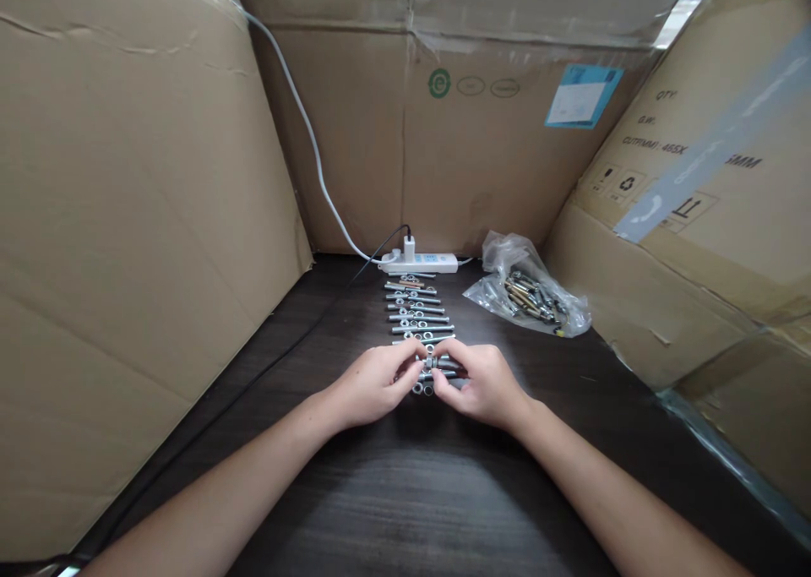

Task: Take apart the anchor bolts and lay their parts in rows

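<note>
Near the middle of the dark table [405, 492], my left hand [383, 378] and my right hand [485, 383] meet over the near end of a column of metal bolts [418, 318]. Between the fingertips is a bolt with a nut [429, 362] on it. The left fingers pinch at its left end, and the right fingers close round its right part. Several nuts and washers lie among the bolts in the column. A loose nut [416, 389] and a washer [428, 389] rest just below the hands.
A white power strip [437, 263] with a plugged-in adapter stands behind the bolts. To the right lies a clear plastic bag [507, 260] of metal anchors. Cardboard boxes [355, 138] wall the back and sides. A black cable [272, 363] crosses the left side.
</note>
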Motion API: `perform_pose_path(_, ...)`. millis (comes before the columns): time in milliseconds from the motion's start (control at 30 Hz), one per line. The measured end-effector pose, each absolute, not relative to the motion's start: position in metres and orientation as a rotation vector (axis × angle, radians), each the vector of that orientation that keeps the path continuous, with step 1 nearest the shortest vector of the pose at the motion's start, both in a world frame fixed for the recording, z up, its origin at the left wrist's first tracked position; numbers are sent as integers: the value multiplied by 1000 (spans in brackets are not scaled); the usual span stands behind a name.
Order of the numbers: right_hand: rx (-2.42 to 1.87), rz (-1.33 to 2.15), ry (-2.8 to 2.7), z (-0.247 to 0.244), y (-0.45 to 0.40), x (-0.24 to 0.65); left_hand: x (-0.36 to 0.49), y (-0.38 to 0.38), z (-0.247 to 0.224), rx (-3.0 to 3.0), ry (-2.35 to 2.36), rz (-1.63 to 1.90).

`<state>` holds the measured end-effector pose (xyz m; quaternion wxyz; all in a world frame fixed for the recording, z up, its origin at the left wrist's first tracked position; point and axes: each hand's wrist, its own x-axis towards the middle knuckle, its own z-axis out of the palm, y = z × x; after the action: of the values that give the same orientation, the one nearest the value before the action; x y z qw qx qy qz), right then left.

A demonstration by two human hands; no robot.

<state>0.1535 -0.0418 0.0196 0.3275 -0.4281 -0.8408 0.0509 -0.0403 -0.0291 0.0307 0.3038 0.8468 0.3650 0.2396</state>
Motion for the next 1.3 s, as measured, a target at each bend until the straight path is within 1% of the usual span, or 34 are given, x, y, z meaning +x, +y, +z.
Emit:
perform_pose_path(233,-1138,136,-2192,19,-41,154,-40,-29,31,2220,989,669)
perform_pose_path(400,-1134,159,-2200,18,-41,154,-40,-32,33,2205,924,724)
perform_pose_path(900,-1107,141,-2173,18,-41,154,-40,-27,30,2302,945,629)
perform_pose_path(1033,-1118,143,-2176,18,-41,155,-40,-29,30,2203,996,678)
perform_pose_path(1300,-1102,168,-2174,19,-41,154,-40,-31,32,2207,921,746)
